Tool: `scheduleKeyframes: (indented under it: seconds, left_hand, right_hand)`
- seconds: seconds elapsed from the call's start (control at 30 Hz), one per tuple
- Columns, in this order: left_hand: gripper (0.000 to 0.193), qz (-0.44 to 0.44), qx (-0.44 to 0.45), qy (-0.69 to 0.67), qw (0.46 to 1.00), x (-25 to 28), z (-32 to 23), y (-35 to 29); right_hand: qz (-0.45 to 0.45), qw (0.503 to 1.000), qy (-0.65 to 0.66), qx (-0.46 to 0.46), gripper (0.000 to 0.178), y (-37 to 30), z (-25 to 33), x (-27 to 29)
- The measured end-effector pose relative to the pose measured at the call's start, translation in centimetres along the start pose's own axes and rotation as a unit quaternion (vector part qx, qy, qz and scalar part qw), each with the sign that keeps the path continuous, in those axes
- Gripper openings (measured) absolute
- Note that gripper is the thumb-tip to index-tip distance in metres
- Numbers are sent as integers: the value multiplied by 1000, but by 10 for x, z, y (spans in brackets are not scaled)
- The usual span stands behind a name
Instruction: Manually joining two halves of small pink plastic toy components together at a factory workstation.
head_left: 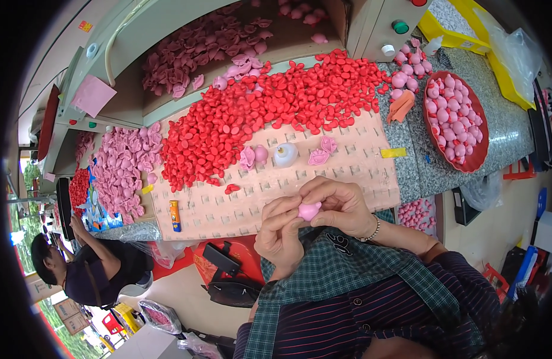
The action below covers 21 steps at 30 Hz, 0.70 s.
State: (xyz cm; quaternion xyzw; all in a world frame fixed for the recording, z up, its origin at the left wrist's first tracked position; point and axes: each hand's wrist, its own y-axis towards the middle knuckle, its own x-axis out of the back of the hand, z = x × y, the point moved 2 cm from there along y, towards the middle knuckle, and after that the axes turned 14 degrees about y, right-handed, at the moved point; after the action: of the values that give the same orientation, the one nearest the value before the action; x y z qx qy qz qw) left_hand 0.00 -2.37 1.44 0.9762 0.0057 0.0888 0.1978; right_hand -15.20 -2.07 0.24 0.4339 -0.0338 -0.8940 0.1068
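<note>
Between the fingertips of my left hand (280, 232) and my right hand (340, 206) is a small, rounded pink rubbery piece (309, 210). Both hands pinch it just in front of my checked apron, above the near edge of the table mat. Beyond my hands on the mat (258, 206) stands a small white squeeze bottle (285, 154). Left of the bottle lie a round pink piece (261, 154) and a hollow pink piece (247, 158); two more hollow pink pieces (318, 157) are on its right. A single red piece (232, 188) lies apart from the big red heap (228, 125).
Pink pieces (123, 167) pile up at left and fill the shelf (246, 99) behind. A red bowl (480, 149) of pink balls and a yellow bin (503, 69) stand right. An orange tube (175, 215) lies on the mat. At left, another person (102, 269) works.
</note>
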Motion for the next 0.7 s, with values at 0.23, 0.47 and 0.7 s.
scheduleKeyframes:
  seconds: [0.23, 0.47, 0.7]
  left_hand:
    - [21, 32, 4, -41, 999, 0, 6, -1]
    - [32, 89, 132, -257, 953, -1, 10, -7]
    - [36, 97, 198, -290, 931, -6, -1, 0]
  right_hand:
    - [21, 991, -109, 78, 37, 0, 1, 0]
    - [47, 936, -302, 176, 31, 2, 15, -11]
    - [61, 918, -331, 212, 34, -2, 14, -12]
